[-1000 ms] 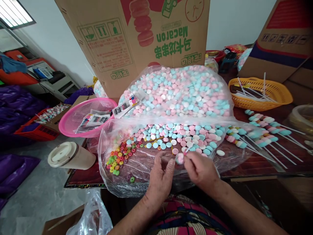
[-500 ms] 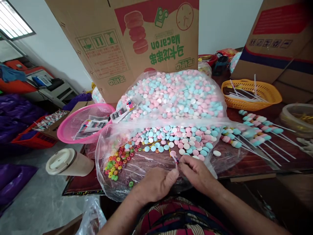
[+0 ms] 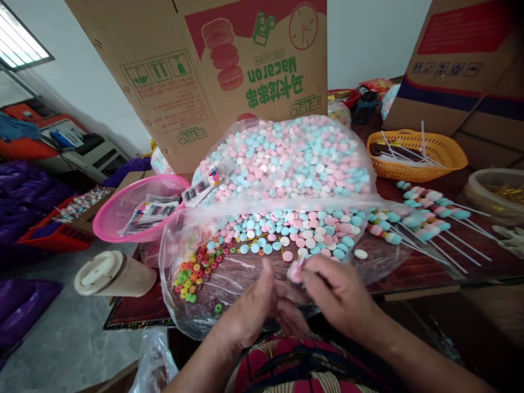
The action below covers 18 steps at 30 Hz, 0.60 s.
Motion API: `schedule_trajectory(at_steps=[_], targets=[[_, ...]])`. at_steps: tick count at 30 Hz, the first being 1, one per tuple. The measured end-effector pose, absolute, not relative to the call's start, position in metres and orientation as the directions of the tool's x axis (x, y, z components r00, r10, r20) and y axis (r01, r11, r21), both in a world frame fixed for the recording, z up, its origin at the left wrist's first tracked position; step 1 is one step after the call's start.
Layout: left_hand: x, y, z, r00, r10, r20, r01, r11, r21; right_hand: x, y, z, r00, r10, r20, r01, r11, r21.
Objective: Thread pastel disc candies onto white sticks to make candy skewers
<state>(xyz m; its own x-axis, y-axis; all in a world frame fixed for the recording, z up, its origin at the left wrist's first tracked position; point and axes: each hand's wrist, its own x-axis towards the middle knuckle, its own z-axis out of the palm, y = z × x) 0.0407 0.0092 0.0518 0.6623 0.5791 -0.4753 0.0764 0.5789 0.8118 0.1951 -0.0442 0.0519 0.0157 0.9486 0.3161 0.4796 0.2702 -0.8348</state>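
My right hand (image 3: 339,286) pinches a small pink-and-white piece (image 3: 295,271) between thumb and fingertips. Motion blurs that piece, so its exact kind is unclear. Just left of it, my left hand (image 3: 266,305) is open, thumb raised and fingers apart, with nothing visible in it. Both hands are over the near part of a clear plastic sheet (image 3: 233,278). Beyond them lie loose pink, blue and white candy discs (image 3: 311,232). Small coloured ring candies (image 3: 196,270) are spread to the left on the sheet.
A large bag of candies (image 3: 286,158) stands before a cardboard box (image 3: 164,103). At left are a pink basket (image 3: 102,221) with printed packets and a lidded cup (image 3: 135,275). Candy skewers (image 3: 429,213) lie at right, below a yellow basket (image 3: 454,155) with white sticks.
My left hand has come away from the pinched piece and opened, moving a little down and left. My right hand still holds the small piece. The whole view has shifted slightly.
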Motion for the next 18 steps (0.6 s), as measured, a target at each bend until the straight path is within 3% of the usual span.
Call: schedule_trajectory(at_steps=[1,3,6,9,13,15,18], targets=[[0.043,0.011,0.052,0.705,0.526,-0.476,0.039,0.642,0.766,0.192,-0.046,0.051,-0.068,0.942,0.328,0.520,0.314,-0.794],[0.045,0.018,0.054,0.686,0.618,-0.384,-0.194,0.664,0.723,0.187,-0.048,0.044,-0.184,0.944,0.276,0.550,0.331,-0.766],[0.043,0.027,0.059,0.581,0.755,-0.303,-0.395,0.587,0.706,0.185,-0.045,0.032,-0.094,0.989,0.112,0.455,0.142,-0.879],[0.040,0.023,0.054,0.515,0.777,-0.361,-0.226,0.529,0.818,0.184,-0.040,0.026,0.008,1.000,-0.030,0.258,-0.031,-0.966],[0.044,0.010,0.040,0.505,0.729,-0.462,-0.007,0.539,0.842,0.175,-0.037,0.022,-0.036,0.998,-0.051,0.086,-0.048,-0.995],[0.047,0.008,0.038,0.458,0.729,-0.509,-0.006,0.575,0.818,0.174,-0.036,0.020,0.001,1.000,-0.001,0.115,-0.001,-0.993],[0.047,0.012,0.040,0.425,0.716,-0.554,0.024,0.603,0.797,0.180,-0.034,0.023,0.014,0.980,0.199,0.427,0.174,-0.887]])
